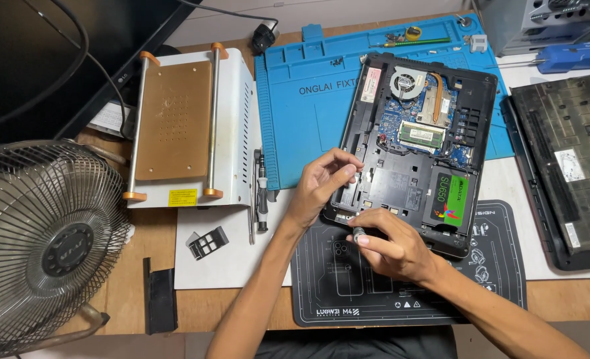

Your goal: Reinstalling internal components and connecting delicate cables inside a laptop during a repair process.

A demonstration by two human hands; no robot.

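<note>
An opened black laptop (381, 153) lies bottom-up, showing its circuit board, a round fan (408, 84), a memory stick and a green-and-black drive (452, 199). My left hand (321, 183) rests on the laptop's near left edge, fingertips pinched at the chassis rim. My right hand (391, 246) is at the laptop's near edge, fingers closed round a small screwdriver (359, 235) whose grey round cap shows towards me. The tip is hidden under my fingers.
A blue work mat (308, 113) lies under the laptop, a black mat (348, 292) nearer me. A white heating plate machine (189, 126) stands left, a wire fan (42, 239) at far left. A removed laptop cover (567, 166) lies right. Screwdrivers (262, 193) lie beside the machine.
</note>
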